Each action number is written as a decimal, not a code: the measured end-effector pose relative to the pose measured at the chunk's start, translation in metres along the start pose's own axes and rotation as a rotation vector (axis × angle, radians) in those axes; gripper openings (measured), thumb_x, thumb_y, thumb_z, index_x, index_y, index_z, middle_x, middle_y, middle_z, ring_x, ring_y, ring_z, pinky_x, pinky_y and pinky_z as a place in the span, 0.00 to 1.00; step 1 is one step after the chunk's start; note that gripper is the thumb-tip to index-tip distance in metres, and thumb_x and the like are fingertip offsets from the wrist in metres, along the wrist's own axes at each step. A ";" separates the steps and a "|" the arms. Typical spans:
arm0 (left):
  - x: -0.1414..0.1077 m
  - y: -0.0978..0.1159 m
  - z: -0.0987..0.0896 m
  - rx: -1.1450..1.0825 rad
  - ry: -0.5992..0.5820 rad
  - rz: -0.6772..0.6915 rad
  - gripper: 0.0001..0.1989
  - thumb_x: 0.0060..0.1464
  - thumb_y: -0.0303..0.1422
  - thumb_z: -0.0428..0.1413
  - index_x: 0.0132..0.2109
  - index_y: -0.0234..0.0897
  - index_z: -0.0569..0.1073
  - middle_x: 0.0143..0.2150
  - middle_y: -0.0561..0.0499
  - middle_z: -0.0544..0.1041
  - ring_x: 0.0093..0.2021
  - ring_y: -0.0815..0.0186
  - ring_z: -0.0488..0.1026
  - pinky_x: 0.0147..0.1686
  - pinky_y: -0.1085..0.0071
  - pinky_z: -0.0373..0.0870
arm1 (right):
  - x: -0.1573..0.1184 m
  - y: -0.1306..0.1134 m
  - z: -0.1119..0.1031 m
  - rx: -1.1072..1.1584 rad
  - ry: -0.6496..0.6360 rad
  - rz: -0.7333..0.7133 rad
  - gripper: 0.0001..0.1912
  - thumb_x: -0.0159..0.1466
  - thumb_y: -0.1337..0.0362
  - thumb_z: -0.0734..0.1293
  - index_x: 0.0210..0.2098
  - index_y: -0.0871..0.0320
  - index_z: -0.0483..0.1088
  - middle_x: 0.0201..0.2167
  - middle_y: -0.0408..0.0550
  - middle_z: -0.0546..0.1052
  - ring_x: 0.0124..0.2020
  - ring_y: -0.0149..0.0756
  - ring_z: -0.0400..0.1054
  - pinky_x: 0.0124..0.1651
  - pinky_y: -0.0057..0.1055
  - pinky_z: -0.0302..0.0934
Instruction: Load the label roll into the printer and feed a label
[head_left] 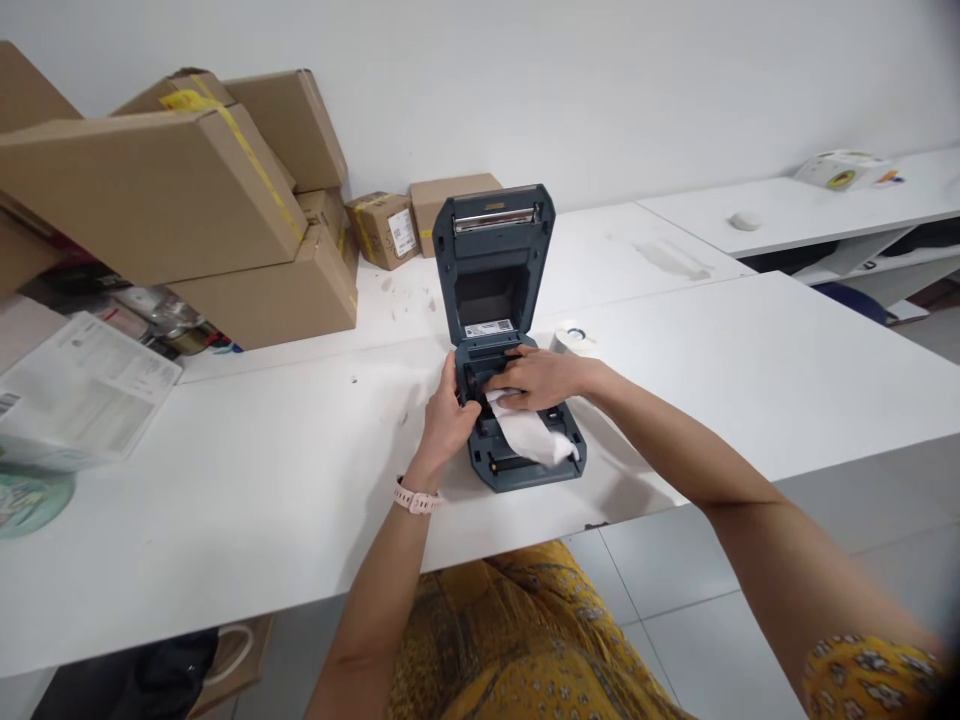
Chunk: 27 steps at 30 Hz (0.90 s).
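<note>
A dark grey label printer (531, 480) stands on the white table with its lid (491, 270) raised. My left hand (448, 415) grips the left side of its base, the thumb over the edge and the fingers along the outer wall. My right hand (536, 378) reaches into the printer's open body and holds a white cloth (525, 430) under its fingers. The cloth's loose end hangs toward the front of the base. Behind my right wrist lies a white roll (574, 338), partly hidden by the hand.
Cardboard boxes (150, 195) are stacked at the back left, with a smaller taped box (382, 230) beside them. A clear plastic-wrapped package (82, 390) lies at the left. The table's front edge (637, 515) runs close to the printer. A second table (795, 215) stands at the right.
</note>
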<state>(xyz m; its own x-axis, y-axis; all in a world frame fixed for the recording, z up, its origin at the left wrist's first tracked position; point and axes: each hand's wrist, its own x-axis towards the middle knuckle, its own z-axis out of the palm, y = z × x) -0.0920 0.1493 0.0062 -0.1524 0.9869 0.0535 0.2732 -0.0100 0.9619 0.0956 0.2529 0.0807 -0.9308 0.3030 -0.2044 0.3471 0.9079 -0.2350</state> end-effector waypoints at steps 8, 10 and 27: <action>-0.002 -0.002 0.000 -0.020 0.025 0.025 0.45 0.51 0.26 0.58 0.76 0.47 0.58 0.66 0.45 0.76 0.64 0.50 0.74 0.63 0.53 0.73 | 0.003 0.003 0.001 0.055 0.033 -0.015 0.20 0.63 0.65 0.70 0.55 0.57 0.76 0.34 0.52 0.83 0.39 0.49 0.77 0.56 0.49 0.64; -0.003 -0.001 0.001 -0.009 0.029 0.028 0.45 0.51 0.25 0.57 0.76 0.46 0.58 0.69 0.44 0.73 0.66 0.51 0.73 0.65 0.53 0.70 | -0.010 0.007 -0.007 0.239 0.063 -0.086 0.26 0.64 0.63 0.70 0.62 0.55 0.71 0.39 0.49 0.83 0.40 0.44 0.76 0.54 0.45 0.67; -0.007 0.002 0.001 0.057 0.085 -0.032 0.39 0.52 0.28 0.58 0.72 0.44 0.67 0.62 0.43 0.78 0.59 0.52 0.77 0.62 0.52 0.74 | -0.174 0.094 0.107 1.045 0.850 0.473 0.27 0.56 0.43 0.77 0.47 0.51 0.70 0.47 0.54 0.82 0.47 0.49 0.79 0.47 0.45 0.74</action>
<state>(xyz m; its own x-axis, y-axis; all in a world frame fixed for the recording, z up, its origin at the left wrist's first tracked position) -0.0897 0.1428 0.0075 -0.2411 0.9693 0.0476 0.3201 0.0331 0.9468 0.3028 0.2549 -0.0074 -0.3606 0.9298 0.0744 0.2147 0.1603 -0.9634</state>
